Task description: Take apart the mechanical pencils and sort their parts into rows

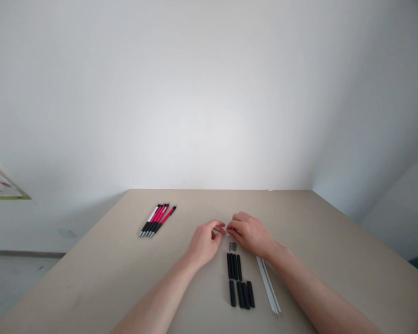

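Fingertips (220,228) of left hand (205,244) and right hand (251,234) pinched together, tip to tip; contents too small to tell | small grey parts (232,246) just below hands | black sleeves (234,266) nearer | white rods (269,286) under right wrist | red-and-black pens (158,219) well left on table (90,278)

L hand (205,241) & R hand (251,234) fingertips meeting, black grips (235,266) just below, red pens (158,219) far left

1. Grey bits (232,246): a tiny cluster on the tabletop (125,278), too small to make out.
2. Black tubes (234,266): slim, lying side by side just nearer than the grey bits.
3. Black grips (242,294): shorter and thicker, in a row nearer still.
4. White rods (269,287): thin, lying together at a slant, right of the black pieces.
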### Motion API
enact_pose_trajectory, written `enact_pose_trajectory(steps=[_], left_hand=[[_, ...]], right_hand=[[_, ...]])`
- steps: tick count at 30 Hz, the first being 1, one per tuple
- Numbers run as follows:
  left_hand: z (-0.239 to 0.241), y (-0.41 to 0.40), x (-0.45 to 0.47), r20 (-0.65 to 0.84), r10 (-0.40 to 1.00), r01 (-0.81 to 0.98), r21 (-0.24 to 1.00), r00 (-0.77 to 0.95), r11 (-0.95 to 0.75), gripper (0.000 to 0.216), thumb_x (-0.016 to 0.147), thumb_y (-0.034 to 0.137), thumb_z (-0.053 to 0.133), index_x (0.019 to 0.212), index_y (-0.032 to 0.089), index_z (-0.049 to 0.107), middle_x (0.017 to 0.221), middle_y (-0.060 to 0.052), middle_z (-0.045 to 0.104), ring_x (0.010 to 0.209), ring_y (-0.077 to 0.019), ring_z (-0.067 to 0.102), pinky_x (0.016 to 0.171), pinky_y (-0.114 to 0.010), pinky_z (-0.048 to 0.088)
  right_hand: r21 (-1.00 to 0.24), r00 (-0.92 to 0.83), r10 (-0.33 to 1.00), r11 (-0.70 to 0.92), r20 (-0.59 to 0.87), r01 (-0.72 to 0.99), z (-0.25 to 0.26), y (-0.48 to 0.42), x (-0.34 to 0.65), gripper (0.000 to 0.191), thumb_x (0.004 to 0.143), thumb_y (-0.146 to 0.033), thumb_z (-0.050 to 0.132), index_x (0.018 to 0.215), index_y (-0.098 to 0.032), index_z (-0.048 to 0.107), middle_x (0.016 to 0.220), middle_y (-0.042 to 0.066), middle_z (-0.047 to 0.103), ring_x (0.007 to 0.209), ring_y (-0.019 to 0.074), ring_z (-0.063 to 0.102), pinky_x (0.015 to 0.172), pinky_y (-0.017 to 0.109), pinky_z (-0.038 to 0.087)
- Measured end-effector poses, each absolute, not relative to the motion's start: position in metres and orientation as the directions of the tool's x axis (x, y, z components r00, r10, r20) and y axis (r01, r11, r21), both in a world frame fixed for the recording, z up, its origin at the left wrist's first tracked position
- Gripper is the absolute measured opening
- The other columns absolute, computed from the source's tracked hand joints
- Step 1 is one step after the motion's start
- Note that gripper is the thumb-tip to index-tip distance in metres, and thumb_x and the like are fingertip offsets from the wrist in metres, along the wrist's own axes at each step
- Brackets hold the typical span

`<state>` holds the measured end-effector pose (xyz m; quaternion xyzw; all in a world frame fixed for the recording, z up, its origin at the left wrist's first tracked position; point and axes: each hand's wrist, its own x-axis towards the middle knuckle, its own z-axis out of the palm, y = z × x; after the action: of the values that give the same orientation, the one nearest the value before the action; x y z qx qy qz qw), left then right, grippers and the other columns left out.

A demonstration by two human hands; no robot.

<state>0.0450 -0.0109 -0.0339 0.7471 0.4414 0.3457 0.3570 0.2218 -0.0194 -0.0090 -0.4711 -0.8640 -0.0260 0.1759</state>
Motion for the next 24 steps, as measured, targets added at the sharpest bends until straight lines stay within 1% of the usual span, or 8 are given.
enact_pose_trajectory(steps=[4,10,12,14,16,19,21,24], left_hand=[[-0.035,-0.011,0.045,0.206,0.904,0.418,0.833,0.374,-0.363,0.026,0.077,0.013,0.048,0.098,0.018,0.063,0.085,-0.002,0.069,0.059,-0.012,0.057,0.061,-0.022,0.044],[-0.035,-0.009,0.045,0.264,0.901,0.474,0.779,0.344,-0.41,0.024,0.078,0.012,0.048,0.096,0.017,0.063,0.086,-0.003,0.066,0.061,-0.0115,0.056,0.064,-0.023,0.044],[-0.032,-0.008,0.041,0.324,0.899,0.575,0.692,0.295,-0.438,0.022,0.08,0.012,0.046,0.094,0.017,0.063,0.089,-0.005,0.065,0.068,-0.0136,0.057,0.07,-0.025,0.045],[-0.027,-0.005,0.033,0.379,0.903,0.74,0.546,0.201,-0.394,0.023,0.08,0.012,0.046,0.095,0.016,0.063,0.092,-0.007,0.063,0.082,-0.0185,0.056,0.078,-0.029,0.043],[-0.021,-0.002,0.02,0.421,0.904,0.897,0.366,0.077,-0.246,0.025,0.078,0.01,0.048,0.098,0.013,0.063,0.094,-0.011,0.06,0.094,-0.0243,0.052,0.084,-0.034,0.04],[-0.014,0.004,-0.001,0.464,0.886,0.992,0.12,-0.025,-0.035,0.029,0.077,0.008,0.046,0.101,0.008,0.061,0.095,-0.016,0.058,0.095,-0.0293,0.05,0.087,-0.041,0.037],[-0.012,0.007,-0.012,0.429,0.899,0.997,0.047,-0.082,0.068,0.028,0.076,0.009,0.046,0.1,0.006,0.061,0.095,-0.017,0.057,0.092,-0.0297,0.05,0.082,-0.039,0.039],[-0.014,0.009,-0.019,0.359,0.923,0.989,0.005,-0.141,0.149,0.025,0.077,0.011,0.047,0.098,0.007,0.061,0.095,-0.016,0.057,0.092,-0.0292,0.051,0.076,-0.035,0.041]], right_hand=[[-0.131,-0.481,0.816,0.541,0.321,0.831,-0.009,-0.02,0.222,0.015,0.087,-0.024,0.052,0.08,-0.019,0.065,0.077,0.004,0.059,0.078,0.0166,0.053,0.063,0.025,0.037],[-0.223,-0.421,0.826,0.521,0.375,0.824,-0.003,-0.023,0.224,0.018,0.088,-0.022,0.047,0.088,-0.019,0.065,0.078,0.004,0.061,0.077,0.0166,0.054,0.066,0.026,0.037],[-0.239,-0.387,0.828,0.504,0.405,0.83,-0.002,-0.023,0.227,0.02,0.088,-0.022,0.045,0.086,-0.019,0.064,0.077,0.005,0.061,0.076,0.0168,0.054,0.066,0.027,0.037],[-0.252,-0.348,0.83,0.483,0.436,0.838,-0.001,-0.024,0.231,0.022,0.089,-0.022,0.043,0.083,-0.018,0.064,0.074,0.004,0.061,0.074,0.0168,0.054,0.066,0.026,0.037],[-0.269,-0.304,0.83,0.462,0.468,0.845,-0.001,-0.024,0.235,0.024,0.089,-0.024,0.042,0.081,-0.018,0.064,0.072,0.005,0.061,0.073,0.0165,0.054,0.066,0.026,0.038],[-0.288,-0.252,0.822,0.44,0.511,0.851,-0.002,-0.024,0.24,0.026,0.09,-0.026,0.041,0.081,-0.018,0.064,0.072,0.005,0.061,0.072,0.0163,0.055,0.067,0.026,0.038],[-0.301,-0.226,0.812,0.435,0.538,0.848,-0.002,-0.023,0.243,0.025,0.089,-0.026,0.042,0.081,-0.017,0.064,0.072,0.005,0.062,0.07,0.016,0.056,0.066,0.025,0.039],[-0.325,-0.182,0.79,0.435,0.586,0.84,-0.003,-0.022,0.246,0.024,0.088,-0.026,0.043,0.078,-0.017,0.063,0.07,0.004,0.063,0.066,0.0157,0.056,0.064,0.025,0.039]])
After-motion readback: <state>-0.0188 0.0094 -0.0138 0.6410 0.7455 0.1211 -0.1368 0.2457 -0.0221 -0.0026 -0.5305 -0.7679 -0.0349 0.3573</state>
